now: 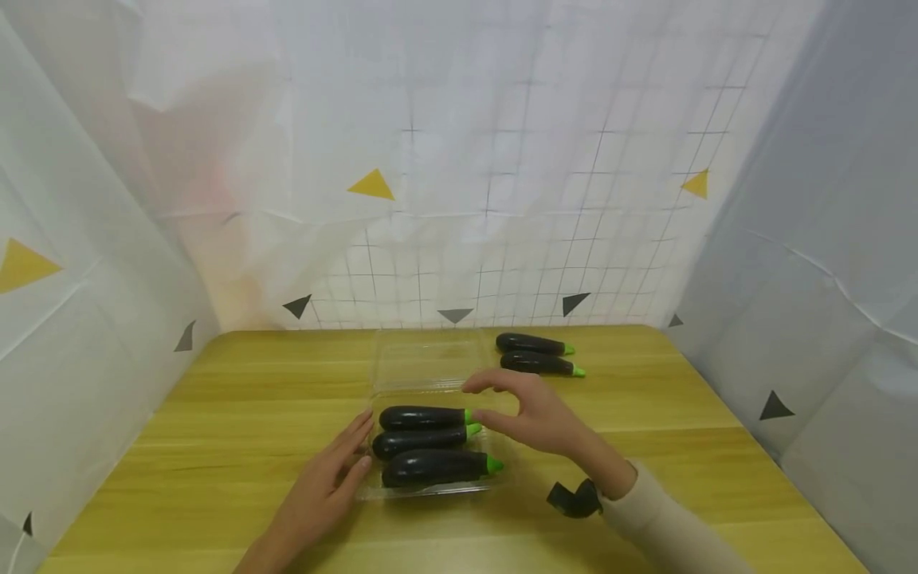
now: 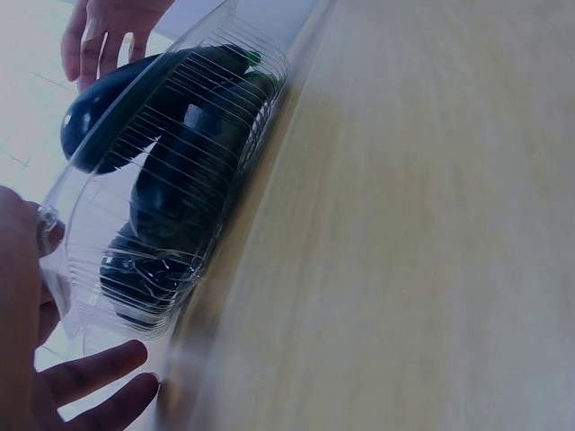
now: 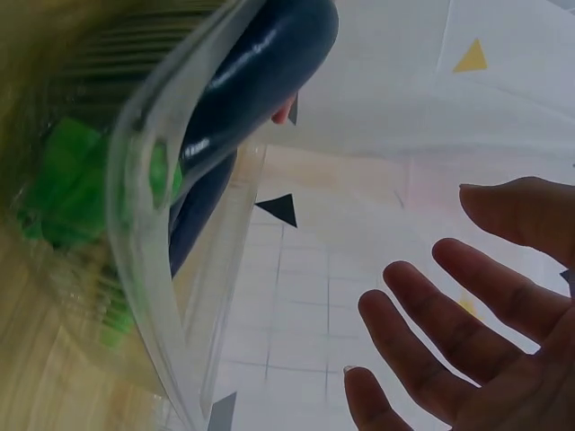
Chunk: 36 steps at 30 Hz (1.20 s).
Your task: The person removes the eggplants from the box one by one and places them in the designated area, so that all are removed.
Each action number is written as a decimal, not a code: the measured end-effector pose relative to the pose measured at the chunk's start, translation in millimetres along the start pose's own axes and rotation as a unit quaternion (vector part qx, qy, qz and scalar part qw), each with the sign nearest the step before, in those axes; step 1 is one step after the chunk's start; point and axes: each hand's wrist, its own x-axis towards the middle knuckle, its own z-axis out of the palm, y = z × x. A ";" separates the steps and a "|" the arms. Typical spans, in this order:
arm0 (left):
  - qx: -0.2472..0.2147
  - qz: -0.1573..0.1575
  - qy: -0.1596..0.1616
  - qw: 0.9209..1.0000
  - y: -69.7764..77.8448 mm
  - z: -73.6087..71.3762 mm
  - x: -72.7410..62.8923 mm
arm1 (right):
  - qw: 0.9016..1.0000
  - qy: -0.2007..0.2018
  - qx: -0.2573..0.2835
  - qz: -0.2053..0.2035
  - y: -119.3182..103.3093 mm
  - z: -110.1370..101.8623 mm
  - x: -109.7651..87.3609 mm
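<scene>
A clear plastic clamshell box (image 1: 445, 491) stands on the table, its lid (image 1: 430, 363) folded back behind it. In it three dark eggplants (image 1: 425, 417) lie side by side, green stem ends to the right. My left hand (image 1: 323, 482) rests against the box's left side with fingers extended; the left wrist view shows the fingertips (image 2: 99, 368) near the ribbed wall. Above the right end of the box hovers my right hand (image 1: 534, 410), thumb and fingers spread apart and holding nothing. In the right wrist view its fingers (image 3: 449, 332) are apart from the box.
Two more eggplants (image 1: 534, 344) lie at the back right of the wooden table (image 1: 237, 414), beside the lid. A black wrist device (image 1: 574, 500) sits by the right sleeve. White sheets (image 1: 459, 159) with triangles and grid lines enclose the table's back and sides.
</scene>
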 end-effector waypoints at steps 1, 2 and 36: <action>0.002 0.000 0.000 1.000 0.2 -0.2 0.0 | 1.000 -0.003 0.000 -0.005 -0.5 1.6 -0.2; 0.001 -0.001 -0.001 1.000 0.4 -0.3 0.1 | 1.000 -0.006 0.001 -0.011 -0.9 3.3 -0.5; 0.000 0.002 0.000 1.000 -0.7 0.2 0.7 | 0.988 -0.154 0.008 -0.012 5.6 43.0 -1.9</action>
